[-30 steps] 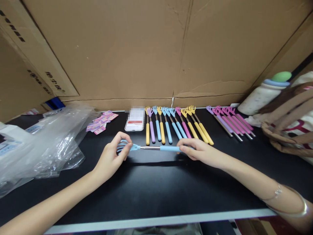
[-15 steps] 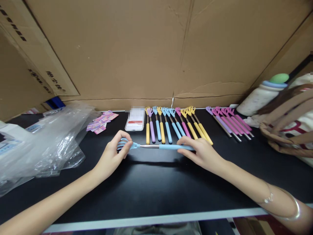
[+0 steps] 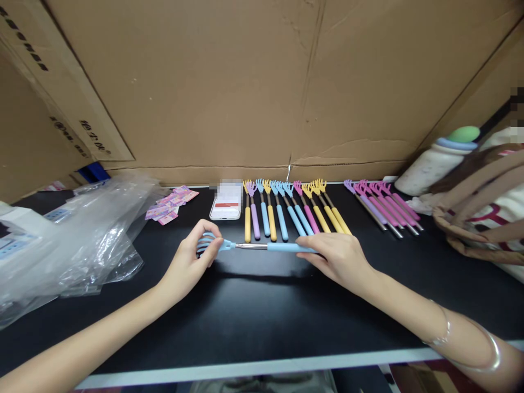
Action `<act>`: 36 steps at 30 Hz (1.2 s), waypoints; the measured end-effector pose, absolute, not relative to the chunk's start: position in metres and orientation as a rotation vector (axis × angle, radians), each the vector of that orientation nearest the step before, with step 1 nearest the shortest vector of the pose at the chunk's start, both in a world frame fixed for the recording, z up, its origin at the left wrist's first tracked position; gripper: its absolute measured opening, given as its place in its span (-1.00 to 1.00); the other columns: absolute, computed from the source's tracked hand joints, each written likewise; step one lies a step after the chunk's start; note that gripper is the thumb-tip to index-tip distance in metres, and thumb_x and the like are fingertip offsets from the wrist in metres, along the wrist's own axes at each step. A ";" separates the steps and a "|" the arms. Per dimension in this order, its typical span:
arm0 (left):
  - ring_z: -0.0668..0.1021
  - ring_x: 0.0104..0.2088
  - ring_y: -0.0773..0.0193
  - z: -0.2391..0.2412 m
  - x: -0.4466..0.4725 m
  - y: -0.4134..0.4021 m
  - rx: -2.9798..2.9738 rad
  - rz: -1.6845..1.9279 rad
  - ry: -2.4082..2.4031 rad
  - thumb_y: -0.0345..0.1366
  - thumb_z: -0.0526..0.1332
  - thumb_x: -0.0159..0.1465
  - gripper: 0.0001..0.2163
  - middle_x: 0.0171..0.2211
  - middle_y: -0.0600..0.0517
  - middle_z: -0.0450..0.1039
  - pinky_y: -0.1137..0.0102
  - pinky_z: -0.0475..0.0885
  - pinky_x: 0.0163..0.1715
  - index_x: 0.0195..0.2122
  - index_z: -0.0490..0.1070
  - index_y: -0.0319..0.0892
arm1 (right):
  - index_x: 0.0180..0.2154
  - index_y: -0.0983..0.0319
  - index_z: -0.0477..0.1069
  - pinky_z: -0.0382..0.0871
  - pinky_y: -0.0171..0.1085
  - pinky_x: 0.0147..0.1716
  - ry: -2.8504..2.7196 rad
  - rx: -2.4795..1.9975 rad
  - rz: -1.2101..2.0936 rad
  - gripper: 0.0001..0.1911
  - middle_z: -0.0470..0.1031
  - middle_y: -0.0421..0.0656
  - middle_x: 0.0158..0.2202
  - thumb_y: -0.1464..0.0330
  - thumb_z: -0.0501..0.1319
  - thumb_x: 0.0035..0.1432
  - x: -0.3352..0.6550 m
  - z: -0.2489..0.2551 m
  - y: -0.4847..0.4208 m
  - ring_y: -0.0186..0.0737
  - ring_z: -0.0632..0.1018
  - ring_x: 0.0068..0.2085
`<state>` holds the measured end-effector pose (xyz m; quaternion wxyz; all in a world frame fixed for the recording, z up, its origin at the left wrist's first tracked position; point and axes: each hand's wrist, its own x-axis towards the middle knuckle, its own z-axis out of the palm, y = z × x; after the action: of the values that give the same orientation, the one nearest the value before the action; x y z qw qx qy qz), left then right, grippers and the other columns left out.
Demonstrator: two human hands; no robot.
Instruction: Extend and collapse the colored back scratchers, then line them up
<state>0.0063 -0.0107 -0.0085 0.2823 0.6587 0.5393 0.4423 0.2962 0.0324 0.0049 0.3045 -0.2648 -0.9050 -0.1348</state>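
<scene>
I hold a blue back scratcher [image 3: 262, 246] level above the black table [image 3: 254, 316]. My left hand [image 3: 192, 262] is closed around its claw-shaped head. My right hand [image 3: 338, 255] grips the blue handle at the other end. A short length of metal shaft shows between head and handle. Just behind it lies a row of several back scratchers [image 3: 286, 213] with yellow, purple, blue and pink handles, claws pointing away from me. A second group of pink and purple scratchers [image 3: 382, 204] lies further right.
A white phone [image 3: 226, 206] lies left of the row, with small pink cards [image 3: 170, 204] beside it. Crumpled clear plastic bags [image 3: 82, 234] cover the left side. A white bottle [image 3: 438, 161] and a brown-handled bag [image 3: 483, 207] stand at right. Cardboard walls [image 3: 245, 82] close the back.
My right hand has slid slightly right along the handle, and the visible metal shaft is a little shorter. The left hand stays put on the claw.
</scene>
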 end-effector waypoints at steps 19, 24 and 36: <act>0.50 -0.44 0.28 -0.007 -0.001 -0.002 1.998 1.039 1.617 -0.09 0.07 0.29 -0.76 -0.47 0.09 0.49 0.43 0.31 -0.38 -0.31 0.39 -0.11 | -0.27 0.17 0.40 0.24 -0.40 -0.51 -2.400 -0.902 -0.078 -0.83 0.55 -0.27 -0.46 0.22 0.14 0.23 0.298 0.010 0.038 -0.37 0.50 -0.52; 0.52 -0.34 0.27 -0.008 -0.001 -0.002 2.398 1.030 1.656 -0.15 0.13 0.27 -0.80 -0.39 0.09 0.53 0.45 0.31 -0.30 -0.40 0.46 -0.07 | -0.25 0.19 0.42 0.30 -0.41 -0.44 -2.403 -0.810 -0.144 -0.86 0.59 -0.24 -0.35 0.27 0.16 0.23 0.297 0.011 0.036 -0.36 0.57 -0.39; 0.55 -0.48 0.33 -0.008 0.000 -0.007 3.033 0.767 1.382 -0.18 -0.02 0.39 -0.75 -0.40 0.16 0.57 0.44 0.28 -0.47 -0.22 0.43 -0.07 | -0.27 0.24 0.45 0.32 -0.40 -0.43 -2.381 -0.631 -0.371 -0.83 0.59 -0.22 -0.40 0.29 0.15 0.25 0.291 0.012 0.030 -0.35 0.58 -0.40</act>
<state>-0.0002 -0.0066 -0.0079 -0.1390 0.8781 0.4002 0.2222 0.2910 0.0298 0.0119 0.3197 -0.2400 -0.9057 -0.1412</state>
